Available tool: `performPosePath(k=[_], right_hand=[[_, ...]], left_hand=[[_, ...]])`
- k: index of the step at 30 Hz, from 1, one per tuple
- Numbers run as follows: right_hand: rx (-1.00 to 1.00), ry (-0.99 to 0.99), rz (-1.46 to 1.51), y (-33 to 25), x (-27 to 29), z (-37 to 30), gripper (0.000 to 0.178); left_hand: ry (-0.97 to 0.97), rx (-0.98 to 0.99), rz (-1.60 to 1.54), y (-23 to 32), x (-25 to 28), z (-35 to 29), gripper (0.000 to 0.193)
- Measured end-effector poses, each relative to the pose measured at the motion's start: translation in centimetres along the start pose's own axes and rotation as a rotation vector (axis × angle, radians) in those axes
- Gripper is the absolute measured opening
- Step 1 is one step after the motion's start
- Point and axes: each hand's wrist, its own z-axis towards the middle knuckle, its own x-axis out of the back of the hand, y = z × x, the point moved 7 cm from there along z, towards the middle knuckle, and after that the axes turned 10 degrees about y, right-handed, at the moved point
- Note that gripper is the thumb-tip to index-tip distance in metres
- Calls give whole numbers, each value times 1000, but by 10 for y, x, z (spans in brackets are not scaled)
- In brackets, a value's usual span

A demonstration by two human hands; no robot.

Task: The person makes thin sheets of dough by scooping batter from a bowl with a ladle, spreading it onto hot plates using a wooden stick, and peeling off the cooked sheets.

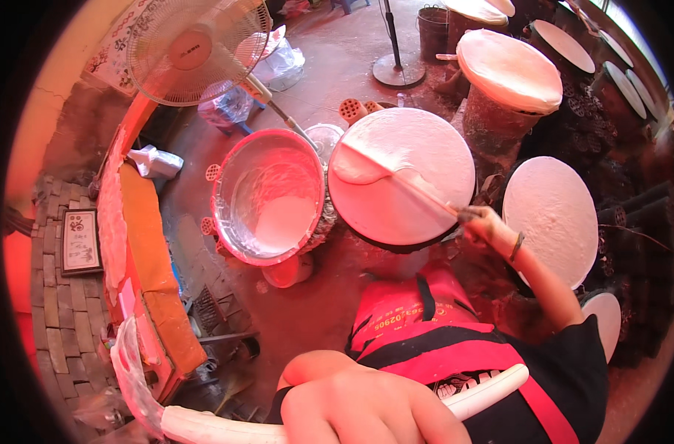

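Observation:
My right hand (pixel 488 226) is closed round the end of a long thin wooden spreader (pixel 423 195). Its far end lies in the pale batter (pixel 363 159) on a large round griddle (pixel 374 214), where a thicker pool shows at the upper left. At the lower edge, very near the camera, my left hand (pixel 366 403) lies over a white curved tube (pixel 489 392) with its fingers bent down round it. Those fingertips are cut off by the frame. Left of the griddle stands a wide red-rimmed basin (pixel 316 211) with white batter inside.
A standing fan (pixel 191 50) rises at the upper left, beside an orange-edged counter (pixel 152 255). More round griddles (pixel 551 218) line the right side, one bearing a puffy pale sheet (pixel 509 70). Pierced briquettes (pixel 353 111) sit behind the middle griddle. A dark bucket (pixel 433 33) is farther back.

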Motion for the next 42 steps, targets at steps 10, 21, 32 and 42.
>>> performPosePath(k=[10,21,32,42], right_hand=[[-75,-150,-34,-22,-10,11,40],[-94,-177,42,7,-8,-29,36],[-169,144,94,76,-59,-134,33],[58,190,943,38,-289,-53,49]], left_hand=[[235,11,94,-20,17,8,41],[117,133,57,-9,14,1,41],[-93,243,-203,58,27,-64,35],[1225,158,1036,253,229,-288,9]])
